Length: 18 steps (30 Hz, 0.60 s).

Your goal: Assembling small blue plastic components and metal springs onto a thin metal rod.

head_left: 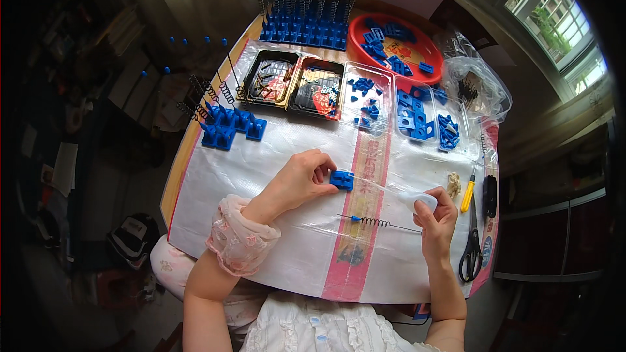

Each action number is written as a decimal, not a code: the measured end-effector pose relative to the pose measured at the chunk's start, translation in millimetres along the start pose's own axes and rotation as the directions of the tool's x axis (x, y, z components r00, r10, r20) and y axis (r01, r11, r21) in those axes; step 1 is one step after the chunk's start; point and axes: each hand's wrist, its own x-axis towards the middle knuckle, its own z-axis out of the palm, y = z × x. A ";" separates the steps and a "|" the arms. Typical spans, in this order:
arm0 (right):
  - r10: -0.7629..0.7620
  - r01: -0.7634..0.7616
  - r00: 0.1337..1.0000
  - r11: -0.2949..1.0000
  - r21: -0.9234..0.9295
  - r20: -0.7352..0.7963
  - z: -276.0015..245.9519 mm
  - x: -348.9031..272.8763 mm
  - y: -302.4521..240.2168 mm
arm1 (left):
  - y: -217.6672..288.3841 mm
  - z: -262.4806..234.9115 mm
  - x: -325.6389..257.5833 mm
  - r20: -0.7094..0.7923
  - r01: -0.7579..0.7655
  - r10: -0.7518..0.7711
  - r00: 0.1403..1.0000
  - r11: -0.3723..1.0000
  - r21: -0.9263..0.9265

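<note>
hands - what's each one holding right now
Left hand: closed, thumb and fingers pinching a small blue block.
Right hand: closed, holding a white rounded object.

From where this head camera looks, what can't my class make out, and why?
All in the head view:
Blue block: its left edge, covered by the left hand.
White object: its lower part, covered by the right hand.
Spring rod: its right end, lost at the right hand.
Dark pieces in clear plastic: too small and crowded to count.
Left arm: cut off by the lower edge.
</note>
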 end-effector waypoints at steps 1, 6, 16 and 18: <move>-0.009 0.009 1.000 1.000 -0.010 0.000 -0.2 0.0 0.2 | 0.3 0.0 0.1 0.000 -0.001 0.001 1.000 1.000 0.002; -0.044 0.044 0.999 0.998 -0.042 -0.009 0.1 -1.2 -0.4 | -0.4 -0.1 0.0 0.000 -0.003 0.003 1.000 1.000 0.000; -0.053 0.053 0.999 0.998 -0.044 -0.003 1.6 -2.0 -3.7 | -0.3 0.2 0.4 0.004 0.009 -0.009 1.000 1.000 0.002; -0.054 0.054 0.999 0.997 -0.048 -0.003 2.3 -2.3 -4.9 | 0.5 -0.3 0.1 0.004 0.009 -0.009 1.000 1.000 0.006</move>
